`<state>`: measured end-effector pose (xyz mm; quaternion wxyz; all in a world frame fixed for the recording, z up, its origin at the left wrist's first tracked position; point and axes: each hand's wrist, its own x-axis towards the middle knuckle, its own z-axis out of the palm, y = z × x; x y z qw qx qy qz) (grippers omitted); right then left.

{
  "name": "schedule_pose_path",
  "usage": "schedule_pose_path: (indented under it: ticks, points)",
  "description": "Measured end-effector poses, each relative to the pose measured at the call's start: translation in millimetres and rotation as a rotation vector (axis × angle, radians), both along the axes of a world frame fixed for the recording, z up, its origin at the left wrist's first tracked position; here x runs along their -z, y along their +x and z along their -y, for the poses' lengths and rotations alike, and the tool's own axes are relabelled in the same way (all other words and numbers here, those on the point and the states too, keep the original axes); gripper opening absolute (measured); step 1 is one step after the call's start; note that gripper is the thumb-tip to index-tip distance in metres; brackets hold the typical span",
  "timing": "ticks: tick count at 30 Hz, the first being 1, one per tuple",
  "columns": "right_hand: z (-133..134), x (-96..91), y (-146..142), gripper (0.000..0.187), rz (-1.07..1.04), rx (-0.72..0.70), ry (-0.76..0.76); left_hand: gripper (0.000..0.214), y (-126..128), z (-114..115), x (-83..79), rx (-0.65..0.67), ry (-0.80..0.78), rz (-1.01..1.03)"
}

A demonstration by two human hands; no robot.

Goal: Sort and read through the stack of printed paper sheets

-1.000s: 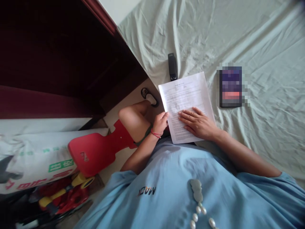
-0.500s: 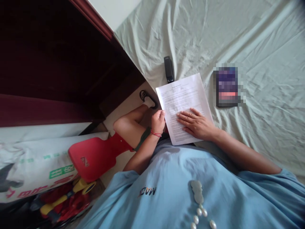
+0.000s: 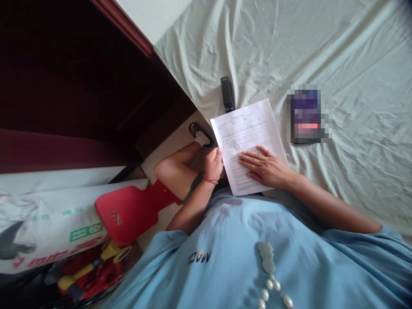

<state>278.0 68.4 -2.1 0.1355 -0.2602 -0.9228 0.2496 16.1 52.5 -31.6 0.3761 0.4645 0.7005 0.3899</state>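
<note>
A printed sheet of paper (image 3: 246, 128) lies on the pale green bedsheet (image 3: 322, 43) near the bed's edge. My right hand (image 3: 262, 167) rests flat on the lower half of the paper, fingers stretched out. My left hand (image 3: 213, 164) is curled at the paper's left edge, fingertips pinching or touching that edge; a red string circles its wrist. A black stapler (image 3: 227, 93) lies just beyond the paper's top left corner.
A blurred dark phone-like item (image 3: 305, 115) lies on the sheet right of the paper. My bare knee (image 3: 172, 169) sits left of the bed above a red toy (image 3: 128, 210). A dark wooden headboard (image 3: 80, 77) fills the left. A printed sack (image 3: 48, 223) lies lower left.
My left hand has curled in from a looser touch to a closed grip at the paper's left edge. The view shifted slightly; the right hand stays flat on the paper.
</note>
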Motion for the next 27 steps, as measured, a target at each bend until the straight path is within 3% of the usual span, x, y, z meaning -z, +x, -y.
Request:
schedule_pose_path:
  ticks: [15,23,27]
  points:
    - [1,-4.3,-2,0.054,0.004,0.027,0.021,0.044,-1,-5,-6.5,0.010,-0.037,-0.016]
    - [-4,-15.0,4,0.046,0.016,0.494,0.074,0.049,-4,-3,-6.0,0.034,-0.038,-0.035]
    - [-4,-16.1,8,0.045,0.000,0.599,0.095,0.050,-4,-3,-3.5,0.025,-0.034,-0.030]
